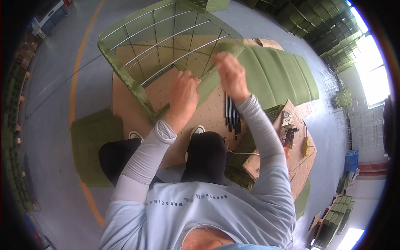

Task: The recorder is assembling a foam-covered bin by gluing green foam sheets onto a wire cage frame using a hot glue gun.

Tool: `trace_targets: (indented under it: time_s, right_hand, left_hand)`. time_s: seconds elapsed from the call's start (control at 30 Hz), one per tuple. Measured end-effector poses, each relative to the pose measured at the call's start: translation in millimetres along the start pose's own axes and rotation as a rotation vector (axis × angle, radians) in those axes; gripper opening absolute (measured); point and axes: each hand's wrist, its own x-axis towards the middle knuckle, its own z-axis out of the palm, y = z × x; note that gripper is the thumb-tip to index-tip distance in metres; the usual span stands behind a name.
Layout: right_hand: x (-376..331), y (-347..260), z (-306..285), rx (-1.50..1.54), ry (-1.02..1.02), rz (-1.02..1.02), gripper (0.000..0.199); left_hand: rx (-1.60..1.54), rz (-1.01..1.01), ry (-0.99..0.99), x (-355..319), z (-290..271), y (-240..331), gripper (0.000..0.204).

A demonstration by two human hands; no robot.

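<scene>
A large wire-framed basket (143,48) covered in green mesh cloth stands tilted in front of me, its open side facing me. My left hand (185,96) is closed, thumb and fingers pinching the green cloth edge along the basket's near side. My right hand (231,76) is lifted just right of it, over the basket's near right side. Its fingers are curled together and slightly smeared by motion; whatever they pinch is too small to make out.
Cardboard (166,154) lies under my feet. Black rods (231,112) are bundled right of the basket, by green cloth panels (275,75). Lower right, a board (302,146) bears a small metal device (287,129) and a yellow corded piece (306,146). Folded green cloth (96,146) lies left.
</scene>
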Motion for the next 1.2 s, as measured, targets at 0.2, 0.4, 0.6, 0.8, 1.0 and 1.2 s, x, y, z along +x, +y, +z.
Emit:
trace_targets:
  time_s: [0.2,0.4,0.6,0.8,1.0,1.2]
  right_hand:
    - [-29.0,-1.1,32.1,0.012,-0.104,-0.070,0.022]
    - [-9.5,20.8,23.2,0.198,-0.335,-0.006,0.014]
    - [23.1,28.2,-13.8,0.294,-0.537,0.391,0.019]
    - [-2.4,53.9,-14.3,-0.023,-0.490,-0.043,0.019]
    - [30.2,41.1,-29.2,-0.145,-0.811,-0.073,0.022]
    - [9.6,32.0,-6.5,-0.034,-0.642,-0.297,0.024]
  left_hand:
    - [0.041,-0.032,0.028,-1.5,0.7,9.3,0.007]
    - [0.011,0.008,-0.061,2.8,4.8,6.0,0.005]
    - [-0.088,-0.014,-0.025,4.3,6.5,-5.9,0.008]
    - [-0.143,-0.084,-0.022,9.4,8.2,0.2,0.010]
    - [-0.172,-0.086,-0.039,7.2,10.3,-5.8,0.009]
    - [-0.158,-0.018,0.030,5.1,15.8,-10.1,0.009]
